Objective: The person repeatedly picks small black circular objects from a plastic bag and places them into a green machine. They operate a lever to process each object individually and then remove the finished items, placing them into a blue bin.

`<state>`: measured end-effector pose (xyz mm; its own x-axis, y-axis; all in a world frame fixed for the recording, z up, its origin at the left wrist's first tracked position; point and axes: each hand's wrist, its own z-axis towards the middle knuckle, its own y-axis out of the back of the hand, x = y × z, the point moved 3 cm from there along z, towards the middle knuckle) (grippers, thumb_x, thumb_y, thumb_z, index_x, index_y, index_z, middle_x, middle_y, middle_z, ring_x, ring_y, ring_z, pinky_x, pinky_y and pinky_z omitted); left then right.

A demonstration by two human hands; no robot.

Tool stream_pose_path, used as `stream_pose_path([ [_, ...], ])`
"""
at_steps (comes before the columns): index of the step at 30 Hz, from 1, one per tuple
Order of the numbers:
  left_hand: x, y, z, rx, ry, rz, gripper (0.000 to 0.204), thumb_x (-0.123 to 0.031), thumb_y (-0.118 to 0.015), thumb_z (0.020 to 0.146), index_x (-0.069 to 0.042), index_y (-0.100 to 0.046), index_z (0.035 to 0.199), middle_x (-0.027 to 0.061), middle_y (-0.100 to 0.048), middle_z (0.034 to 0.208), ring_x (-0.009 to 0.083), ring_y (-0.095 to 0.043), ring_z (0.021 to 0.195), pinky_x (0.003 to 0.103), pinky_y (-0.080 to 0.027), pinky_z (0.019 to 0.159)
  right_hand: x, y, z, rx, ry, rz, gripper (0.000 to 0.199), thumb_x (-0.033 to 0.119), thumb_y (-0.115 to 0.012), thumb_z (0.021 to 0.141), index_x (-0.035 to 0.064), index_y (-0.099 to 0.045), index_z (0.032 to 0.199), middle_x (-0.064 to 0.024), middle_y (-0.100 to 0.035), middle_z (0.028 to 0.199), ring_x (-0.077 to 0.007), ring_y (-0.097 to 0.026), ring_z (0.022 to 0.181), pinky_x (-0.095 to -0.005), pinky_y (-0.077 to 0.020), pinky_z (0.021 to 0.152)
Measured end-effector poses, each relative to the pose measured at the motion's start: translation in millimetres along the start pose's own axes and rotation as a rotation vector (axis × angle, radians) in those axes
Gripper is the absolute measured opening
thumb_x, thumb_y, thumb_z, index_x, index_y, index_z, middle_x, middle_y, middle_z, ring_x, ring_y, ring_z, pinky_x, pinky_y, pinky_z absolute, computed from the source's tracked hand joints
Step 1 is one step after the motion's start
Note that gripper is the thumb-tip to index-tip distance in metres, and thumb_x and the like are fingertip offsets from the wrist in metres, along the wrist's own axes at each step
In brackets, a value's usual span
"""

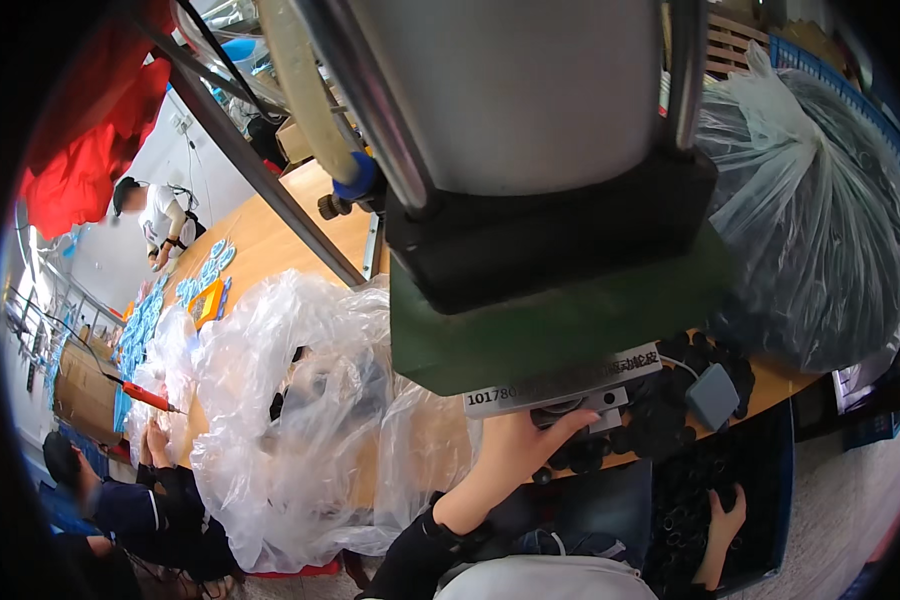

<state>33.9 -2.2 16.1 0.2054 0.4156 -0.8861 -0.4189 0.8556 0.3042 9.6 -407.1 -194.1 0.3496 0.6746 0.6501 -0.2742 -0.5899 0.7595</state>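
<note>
Under the green block (pixel 560 340) of a large press (pixel 530 90), my left hand (pixel 515 450) reaches to a metal fixture (pixel 610 408). Its thumb stretches along a dark round part (pixel 555 414); the other fingers are hidden, so its grip cannot be made out. A labelled plate (pixel 530 392) hangs just above that hand. Lower right, my right hand (pixel 727 520) is over a blue bin (pixel 788 480) of black rings (pixel 675 515). Its thumb and forefinger are apart, with nothing seen between them.
Crumpled clear plastic bags (pixel 270 430) cover the table left of the press. Black round parts (pixel 660 420) and a pale blue square block (pixel 713 397) lie right of the fixture. A big tied bag (pixel 810 220) stands beyond. A red tool (pixel 145 395) hangs left, near co-workers.
</note>
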Motion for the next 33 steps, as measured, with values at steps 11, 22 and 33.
stream_pose_path([
  [11,6.1,6.7,2.7,0.053,0.113,0.066,0.022,-0.008,-0.07,0.077,0.001,-0.062,0.095,0.0088,-0.064,0.089,0.017,-0.06,0.077,0.029,-0.047,0.069,-15.7,-15.0,9.1,0.201,0.026,-0.196,0.06,0.018,-0.073,0.069,-0.0058,-0.05,0.119,-0.0235,-0.052,0.118,-0.0359,-0.049,0.112,-0.0389,-0.0373,0.097],
  [22,-4.4,15.7,1.8,-0.112,-0.077,0.225,0.027,-0.024,-0.068,0.077,-0.006,-0.064,0.097,0.0141,-0.062,0.097,0.0336,-0.056,0.094,0.044,-0.04,0.082,115.0,2.9,17.4,0.207,0.316,0.166,0.051,0.018,-0.066,0.079,-0.0038,-0.048,0.122,-0.0175,-0.05,0.123,-0.0293,-0.046,0.116,-0.0358,-0.0329,0.1],
  [33,15.7,47.6,-33.6,0.102,-0.211,0.261,0.063,-0.031,-0.069,0.076,-0.002,-0.043,0.126,0.0183,-0.05,0.121,0.0355,-0.045,0.114,0.043,-0.033,0.097,236.0,-34.5,19.2,0.0,1.116,-0.422,0.043,0.031,-0.055,0.089,0.0005,-0.055,0.118,-0.0221,-0.052,0.121,-0.0391,-0.049,0.111,-0.0436,-0.0391,0.095],
])
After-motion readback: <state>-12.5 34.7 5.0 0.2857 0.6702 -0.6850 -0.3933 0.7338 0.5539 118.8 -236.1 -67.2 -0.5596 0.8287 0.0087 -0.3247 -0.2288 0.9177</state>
